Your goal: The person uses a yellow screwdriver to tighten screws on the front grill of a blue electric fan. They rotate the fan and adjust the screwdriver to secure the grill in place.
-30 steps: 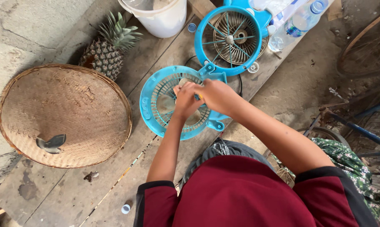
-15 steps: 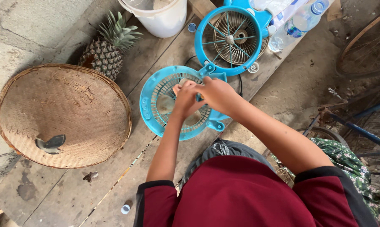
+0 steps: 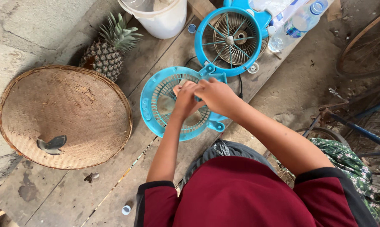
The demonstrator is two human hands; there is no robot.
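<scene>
A round blue plastic fan grille [image 3: 153, 110] lies flat on the wooden planks in front of me. Both hands meet over its centre. My left hand [image 3: 185, 101] has its fingers curled on the middle of the grille. My right hand [image 3: 217, 96] lies over it from the right, fingers closed around the hub; what they pinch is hidden. Behind it, the blue fan body [image 3: 230, 38] lies face up with its metal motor plate and thin guard wires showing.
A wide woven bamboo hat [image 3: 64, 115] rests at left, a pineapple [image 3: 108, 52] behind it. A white bucket [image 3: 160, 17] and a clear plastic bottle [image 3: 297, 23] stand at the back. A black cord [image 3: 240, 86] runs by the grille. Bicycle wheels [image 3: 366, 46] stand right.
Both hands stay on the grille's centre, with only small finger shifts. The view has barely moved.
</scene>
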